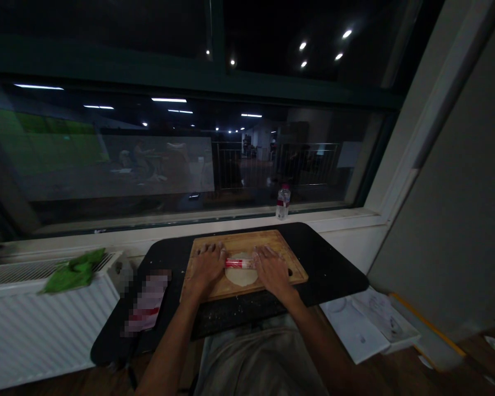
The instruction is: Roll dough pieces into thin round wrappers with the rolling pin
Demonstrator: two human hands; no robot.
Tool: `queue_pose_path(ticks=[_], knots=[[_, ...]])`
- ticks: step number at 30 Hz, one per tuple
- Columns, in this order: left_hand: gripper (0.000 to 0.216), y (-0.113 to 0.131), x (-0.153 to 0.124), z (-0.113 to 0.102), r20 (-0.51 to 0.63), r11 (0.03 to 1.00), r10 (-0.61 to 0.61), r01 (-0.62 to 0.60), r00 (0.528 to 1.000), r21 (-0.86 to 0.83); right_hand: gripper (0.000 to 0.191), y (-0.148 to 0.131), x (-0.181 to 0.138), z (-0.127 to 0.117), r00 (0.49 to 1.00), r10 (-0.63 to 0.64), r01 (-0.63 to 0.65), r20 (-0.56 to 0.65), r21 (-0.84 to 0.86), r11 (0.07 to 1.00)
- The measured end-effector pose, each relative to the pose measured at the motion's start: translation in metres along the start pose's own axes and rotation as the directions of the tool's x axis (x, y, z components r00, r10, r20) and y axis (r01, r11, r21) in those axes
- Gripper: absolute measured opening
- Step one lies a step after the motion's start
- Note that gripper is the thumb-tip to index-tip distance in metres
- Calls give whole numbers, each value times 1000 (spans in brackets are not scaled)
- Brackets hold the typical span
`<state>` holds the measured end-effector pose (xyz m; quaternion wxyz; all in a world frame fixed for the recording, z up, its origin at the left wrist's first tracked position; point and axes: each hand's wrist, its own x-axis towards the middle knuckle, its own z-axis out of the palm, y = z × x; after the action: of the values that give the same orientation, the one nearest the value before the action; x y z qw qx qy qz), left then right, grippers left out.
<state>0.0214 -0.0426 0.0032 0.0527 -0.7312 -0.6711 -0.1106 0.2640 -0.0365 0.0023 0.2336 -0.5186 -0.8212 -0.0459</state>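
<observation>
On my feed I see both bare forearms reaching forward and converging: the left forearm [171, 341] slants inward, the right forearm [315, 335] mirrors it. Beyond the wrists, my left hand [208, 267] and right hand [273, 268] lie level and apart, palms down, fingers extended forward, unclenched and whitish in places.

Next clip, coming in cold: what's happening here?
Someone has both hands on a rolling pin with a red label, the left hand and the right hand covering its ends. The rolling pin lies across a flat, roundish sheet of dough on a wooden board, which rests on a black table by a window.
</observation>
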Motion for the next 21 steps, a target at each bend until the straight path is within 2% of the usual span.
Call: queue_pose_path(ticks=[4,12,16,21], knots=[[48,5,0,-2,-7,999,-31,31,999,24,60,17,36,11,992,-38,39,118,-8,999],[49,11,1,-5,13,998,-41,41,999,54,62,29,88,15,971,-58,47,232,52,998],[46,13,0,-7,28,998,-29,27,999,63,60,31,95,16,969,-47,35,241,56,998],[41,12,-2,-8,70,998,30,-34,997,53,63,30,84,18,976,-38,28,212,47,999]])
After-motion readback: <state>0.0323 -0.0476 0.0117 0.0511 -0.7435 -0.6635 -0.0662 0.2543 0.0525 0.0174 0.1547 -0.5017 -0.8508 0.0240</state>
